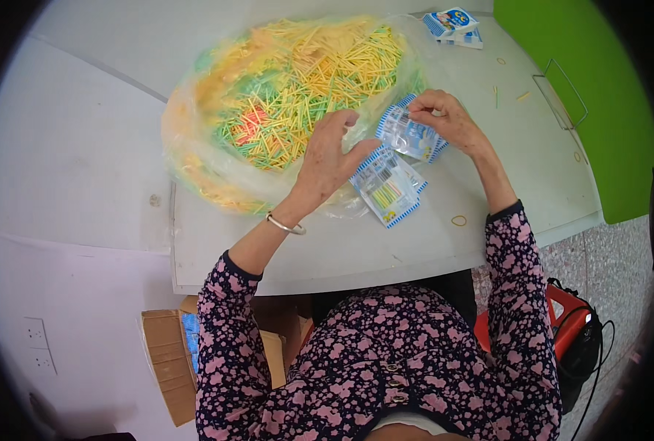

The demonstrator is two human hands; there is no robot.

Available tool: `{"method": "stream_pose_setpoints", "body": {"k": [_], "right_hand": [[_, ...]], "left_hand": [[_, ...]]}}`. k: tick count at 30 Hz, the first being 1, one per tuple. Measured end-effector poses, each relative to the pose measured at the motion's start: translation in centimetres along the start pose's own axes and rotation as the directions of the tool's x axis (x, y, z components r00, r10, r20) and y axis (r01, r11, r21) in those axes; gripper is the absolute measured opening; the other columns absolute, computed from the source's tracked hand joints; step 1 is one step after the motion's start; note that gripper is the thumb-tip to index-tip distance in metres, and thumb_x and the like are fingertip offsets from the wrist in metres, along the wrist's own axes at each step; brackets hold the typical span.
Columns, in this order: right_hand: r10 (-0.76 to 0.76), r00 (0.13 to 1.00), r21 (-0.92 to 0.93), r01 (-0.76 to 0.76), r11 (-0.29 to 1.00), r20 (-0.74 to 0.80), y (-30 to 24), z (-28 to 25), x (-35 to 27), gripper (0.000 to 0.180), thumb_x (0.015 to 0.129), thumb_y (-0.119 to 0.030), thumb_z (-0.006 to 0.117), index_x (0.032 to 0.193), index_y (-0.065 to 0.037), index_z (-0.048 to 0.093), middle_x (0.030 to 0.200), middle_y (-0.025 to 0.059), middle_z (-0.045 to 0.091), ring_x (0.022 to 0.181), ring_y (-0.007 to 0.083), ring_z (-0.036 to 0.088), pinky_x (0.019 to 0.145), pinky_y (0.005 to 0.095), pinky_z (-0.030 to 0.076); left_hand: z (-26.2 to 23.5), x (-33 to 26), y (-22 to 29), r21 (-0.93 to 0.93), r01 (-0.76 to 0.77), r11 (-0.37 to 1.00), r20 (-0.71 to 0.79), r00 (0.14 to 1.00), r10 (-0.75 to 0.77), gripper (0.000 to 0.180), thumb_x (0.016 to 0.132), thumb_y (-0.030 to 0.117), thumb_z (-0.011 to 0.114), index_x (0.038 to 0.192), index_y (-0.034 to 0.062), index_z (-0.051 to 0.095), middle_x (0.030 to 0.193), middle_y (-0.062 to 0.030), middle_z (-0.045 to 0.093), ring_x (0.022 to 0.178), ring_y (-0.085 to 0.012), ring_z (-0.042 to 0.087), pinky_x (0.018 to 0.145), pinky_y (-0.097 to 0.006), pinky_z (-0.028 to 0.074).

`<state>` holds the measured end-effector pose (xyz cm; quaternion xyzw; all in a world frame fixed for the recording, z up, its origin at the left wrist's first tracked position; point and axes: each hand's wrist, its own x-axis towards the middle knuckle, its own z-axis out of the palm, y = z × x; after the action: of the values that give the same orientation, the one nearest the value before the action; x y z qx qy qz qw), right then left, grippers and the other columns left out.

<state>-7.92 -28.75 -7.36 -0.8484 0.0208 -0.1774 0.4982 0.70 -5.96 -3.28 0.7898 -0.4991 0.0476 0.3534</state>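
A large clear plastic bag (183,143) lies spread wide on the table, filled with thin sticks (341,62) in yellow, green, orange and some red. My left hand (327,158) hovers at the bag's near right side, thumb and fingers apart, with the thumb close to a small blue-and-white packet (387,189). Coloured sticks show through that packet's window. My right hand (448,121) is pinched over the top part of another blue-and-white packet (408,132), which lies on further packets. Whether its fingertips grip the packet's edge or something small cannot be made out.
More blue-and-white packets (452,23) lie at the table's far right corner. Loose sticks (497,97) and a rubber band (458,220) are on the white table (283,272). A green panel with a wire handle (584,110) borders the right side. A cardboard box (169,360) stands below left.
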Motion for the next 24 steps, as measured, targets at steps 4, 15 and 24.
{"method": "stream_pose_setpoints", "body": {"k": [4, 15, 24], "right_hand": [[0.011, 0.998, 0.203, -0.023, 0.979, 0.059, -3.7, -1.2, -0.4, 0.010, 0.084, -0.011, 0.060, 0.090, -0.002, 0.059, 0.083, -0.0020, 0.056, 0.078, 0.0061, 0.049, 0.074, 0.0208, 0.039], [0.053, 0.985, 0.180, -0.083, 0.980, 0.164, -6.4, 1.4, -1.3, 0.013, 0.085, -0.013, 0.061, 0.083, 0.000, 0.061, 0.069, -0.0052, 0.054, 0.065, 0.0024, 0.045, 0.058, 0.0199, 0.037], [0.017, 0.990, 0.287, -0.058, 0.956, 0.143, -6.3, 3.5, -0.8, 0.019, 0.087, -0.016, 0.060, 0.078, 0.001, 0.061, 0.065, -0.0048, 0.052, 0.060, 0.0013, 0.042, 0.051, 0.0201, 0.034]], "left_hand": [[0.0, 2.0, 1.4, -0.096, -0.030, 0.995, -0.008, 1.000, 0.029, 0.035, 0.078, 0.021, 0.069, 0.105, 0.0023, 0.057, 0.095, -0.0083, 0.060, 0.081, -0.0168, 0.054, 0.070, -0.029, 0.045], [-0.1, 0.8, 2.1, -0.214, 0.035, 0.976, -0.143, 0.987, -0.067, 0.012, 0.080, 0.011, 0.062, 0.085, -0.0005, 0.063, 0.070, -0.0113, 0.059, 0.066, -0.0213, 0.055, 0.060, -0.032, 0.042], [-1.6, 0.2, -1.1, -0.090, -0.040, 0.995, -0.143, 0.989, 0.026, 0.016, 0.081, 0.014, 0.060, 0.092, 0.0024, 0.061, 0.080, -0.0128, 0.060, 0.070, -0.0289, 0.055, 0.061, -0.037, 0.043]]}}
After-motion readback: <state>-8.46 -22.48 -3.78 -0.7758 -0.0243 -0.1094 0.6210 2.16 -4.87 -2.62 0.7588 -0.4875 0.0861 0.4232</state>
